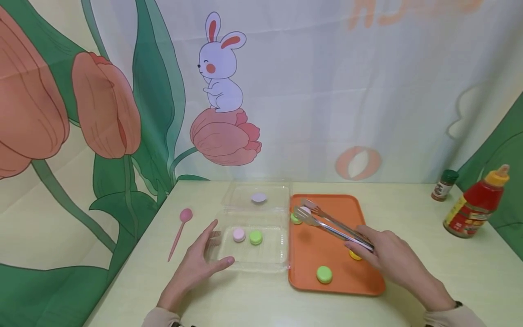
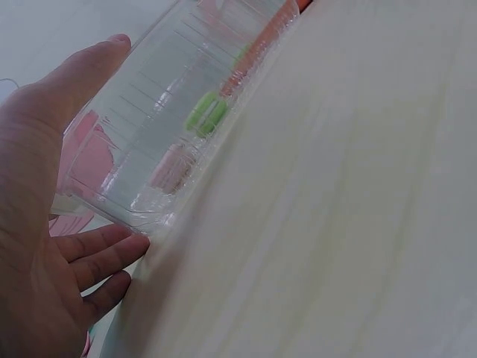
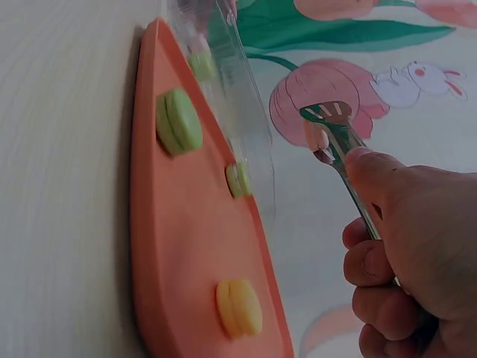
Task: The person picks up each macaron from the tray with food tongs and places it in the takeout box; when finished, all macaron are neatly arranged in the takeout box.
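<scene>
My right hand (image 1: 388,256) grips metal tongs (image 1: 336,229) over the orange tray (image 1: 312,252). Between the tong tips is a pale pink macaron (image 3: 316,137), raised above the tray in the right wrist view. On the tray lie two green macarons, one near the front (image 1: 324,274) and one farther back (image 1: 296,219), plus a yellow macaron (image 3: 238,308) partly under the right hand in the head view. My left hand (image 1: 198,263) spreads its thumb and fingers around the near left corner of a clear plastic container (image 2: 160,82). Inside sit a pink macaron (image 1: 239,235) and a green macaron (image 1: 255,237).
The container's hinged lid (image 1: 278,197) lies back behind it, with a small pale oval (image 1: 259,197) on it. Left of it rests a pink spoon (image 1: 181,229). A red sauce bottle (image 1: 474,206) and a small green-capped jar (image 1: 444,185) stand at right. A printed cloth (image 1: 298,113) hangs behind.
</scene>
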The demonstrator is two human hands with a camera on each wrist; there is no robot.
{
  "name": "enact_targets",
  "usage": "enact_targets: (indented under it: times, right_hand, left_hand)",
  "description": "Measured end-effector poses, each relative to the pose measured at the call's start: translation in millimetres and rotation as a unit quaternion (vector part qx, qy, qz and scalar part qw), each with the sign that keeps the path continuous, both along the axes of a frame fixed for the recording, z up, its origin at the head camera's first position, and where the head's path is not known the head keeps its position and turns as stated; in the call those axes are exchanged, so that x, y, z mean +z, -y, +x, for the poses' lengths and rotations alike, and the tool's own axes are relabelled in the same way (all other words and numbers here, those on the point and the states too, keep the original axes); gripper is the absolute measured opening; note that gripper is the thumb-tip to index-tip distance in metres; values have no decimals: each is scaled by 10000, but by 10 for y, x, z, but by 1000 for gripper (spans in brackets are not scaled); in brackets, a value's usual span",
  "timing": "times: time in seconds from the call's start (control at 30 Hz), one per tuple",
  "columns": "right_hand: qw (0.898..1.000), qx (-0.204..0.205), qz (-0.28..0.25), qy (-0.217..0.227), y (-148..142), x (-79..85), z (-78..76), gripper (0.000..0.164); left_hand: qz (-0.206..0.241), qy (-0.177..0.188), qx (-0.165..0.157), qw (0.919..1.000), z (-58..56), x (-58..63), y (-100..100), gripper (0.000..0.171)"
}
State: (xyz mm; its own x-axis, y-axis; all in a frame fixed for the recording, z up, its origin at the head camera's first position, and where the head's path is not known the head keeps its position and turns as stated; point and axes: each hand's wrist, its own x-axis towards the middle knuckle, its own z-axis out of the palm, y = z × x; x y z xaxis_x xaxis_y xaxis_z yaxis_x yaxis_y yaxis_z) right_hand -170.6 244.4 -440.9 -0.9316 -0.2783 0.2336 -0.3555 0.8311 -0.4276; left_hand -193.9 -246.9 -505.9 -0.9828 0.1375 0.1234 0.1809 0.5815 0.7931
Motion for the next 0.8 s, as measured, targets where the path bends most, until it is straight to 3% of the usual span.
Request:
enact_targets:
  times: [0.17, 0.6, 0.8]
  right_hand:
    - [9993, 378, 53, 8, 178, 74, -73, 31]
    - [9915, 1068, 489, 556, 556, 273, -274, 36]
    - [9865, 1407, 694, 468, 643, 345, -320, 33]
  left_hand:
    - [-1, -22, -26, 10000, -2, -11, 5, 118]
    - [52, -13, -33, 10000, 5, -21, 45, 117]
    - [94, -19, -63, 9999, -5, -25, 48, 120]
